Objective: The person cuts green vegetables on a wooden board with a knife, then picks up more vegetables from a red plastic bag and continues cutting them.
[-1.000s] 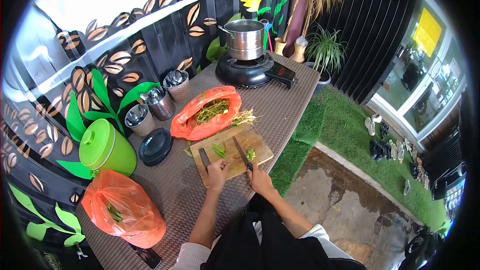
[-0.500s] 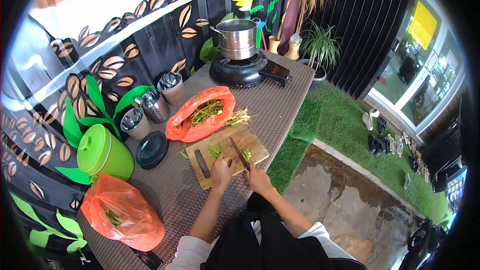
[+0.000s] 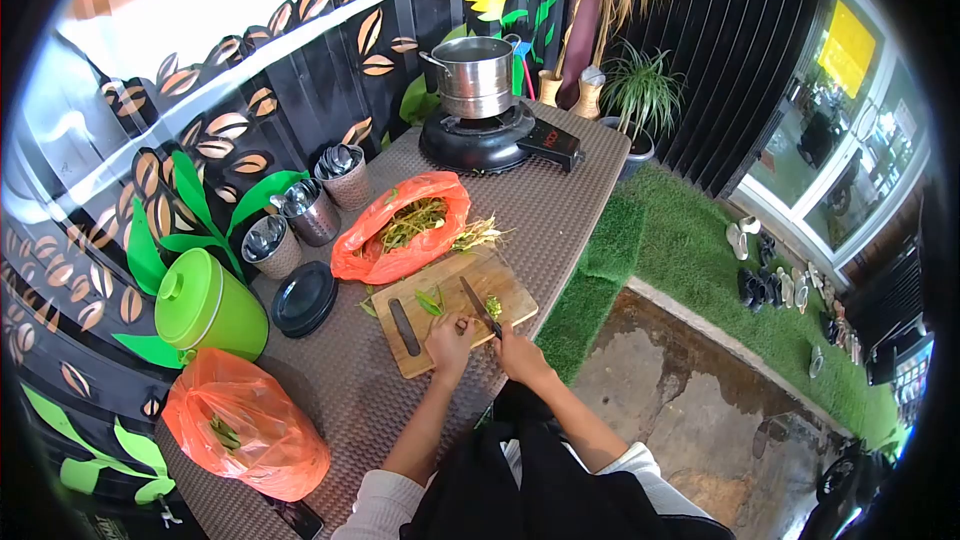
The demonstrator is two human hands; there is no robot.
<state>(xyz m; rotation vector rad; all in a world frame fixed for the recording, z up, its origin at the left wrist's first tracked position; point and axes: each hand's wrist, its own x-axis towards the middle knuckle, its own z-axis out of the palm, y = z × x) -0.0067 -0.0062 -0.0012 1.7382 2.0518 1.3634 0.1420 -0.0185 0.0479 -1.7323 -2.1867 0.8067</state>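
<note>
A wooden cutting board (image 3: 515, 288) lies slanted near the table's front edge. My right hand (image 3: 520, 354) grips the dark handle of a knife (image 3: 474, 298), whose blade rests over the board pointing away from me. Beside the blade, my left hand (image 3: 450, 342) is closed, its curled fingers on green leafy stems (image 3: 430, 302) that stick out beyond it; how much it holds is hidden under the fingers. Just right of the knife sits a small pile of chopped green pieces (image 3: 494, 307). An open orange plastic bag (image 3: 360, 258) full of greens stands behind the board.
At the table's far end a steel pot (image 3: 475, 80) sits on a black portable stove (image 3: 470, 145). Cups of cutlery (image 3: 310, 210), dark stacked plates (image 3: 304, 300), a green lidded container (image 3: 210, 310) and another orange bag (image 3: 250, 430) line the left side.
My left hand has shifted slightly towards me and to the right, showing more of the green leafy stems. The knife and my right hand stay nearly in place.
</note>
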